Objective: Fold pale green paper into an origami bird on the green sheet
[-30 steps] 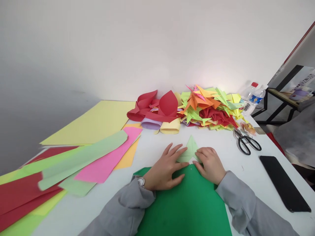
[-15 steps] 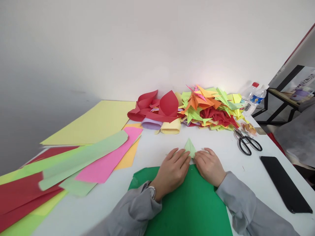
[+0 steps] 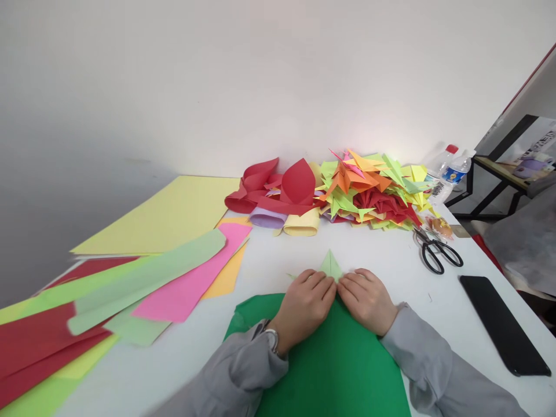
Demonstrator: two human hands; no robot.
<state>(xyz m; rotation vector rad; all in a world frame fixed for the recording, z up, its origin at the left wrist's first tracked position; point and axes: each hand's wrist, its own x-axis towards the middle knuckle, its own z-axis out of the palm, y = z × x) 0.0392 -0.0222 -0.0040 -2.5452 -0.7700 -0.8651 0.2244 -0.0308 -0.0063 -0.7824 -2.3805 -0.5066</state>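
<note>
A small pale green folded paper (image 3: 331, 265) comes to a point away from me, with a crease down its middle. My left hand (image 3: 306, 307) presses on its left side, fingers bent and close together. From the other side, my right hand (image 3: 365, 300) is closed on its right part, and the fingertips of both hands nearly meet. The near part of the folded paper is hidden under my fingers. Beneath my hands and wrists lies a large green sheet (image 3: 334, 365).
Coloured paper strips (image 3: 147, 284) and a yellow sheet (image 3: 169, 214) lie to the left. Red rolled paper pieces (image 3: 297, 188) and a heap of folded paper (image 3: 373, 191) stand at the back. On the right are scissors (image 3: 438, 252), a black phone-like slab (image 3: 504, 324) and bottles (image 3: 452, 174).
Both hands have come closer together and slightly nearer to me. The folded paper's tip has shifted a little toward me and to the left.
</note>
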